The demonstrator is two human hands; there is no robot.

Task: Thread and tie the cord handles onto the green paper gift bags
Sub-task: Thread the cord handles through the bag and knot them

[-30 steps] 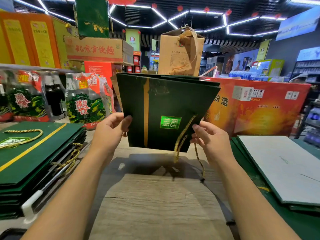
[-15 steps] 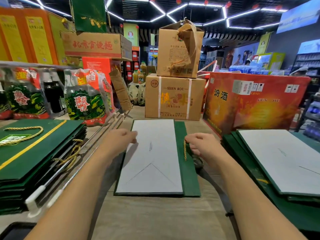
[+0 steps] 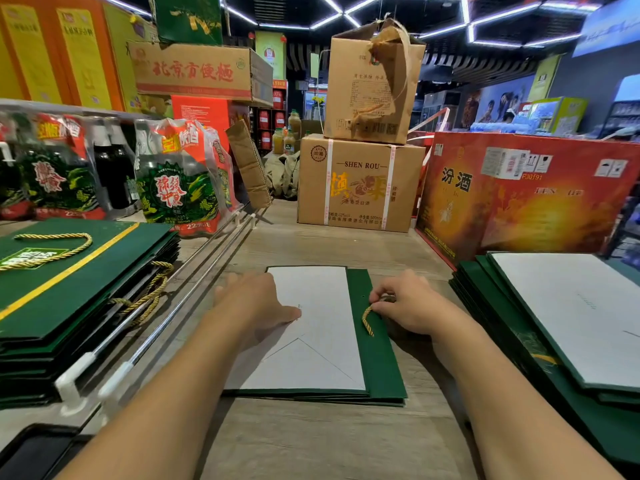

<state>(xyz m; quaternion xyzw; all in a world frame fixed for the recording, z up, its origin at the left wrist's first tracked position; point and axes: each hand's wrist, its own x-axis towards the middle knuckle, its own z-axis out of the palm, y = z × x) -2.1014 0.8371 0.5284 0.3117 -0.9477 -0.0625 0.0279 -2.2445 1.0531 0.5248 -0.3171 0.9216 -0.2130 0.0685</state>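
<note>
Two hands work one flattened green bag point(image 3: 377, 368), lying mid-tabletop point(image 3: 311, 441). Left hand point(image 3: 256, 303), fingers flat, presses the bag's white panel, likely to pin it steady. Right hand point(image 3: 408, 306) pinches the gold cord point(image 3: 367, 320) over the bag's green strip; threading, I'd say. Corded bags point(image 3: 79, 299) stack left of it, cordless bags point(image 3: 568, 317) right.
</note>
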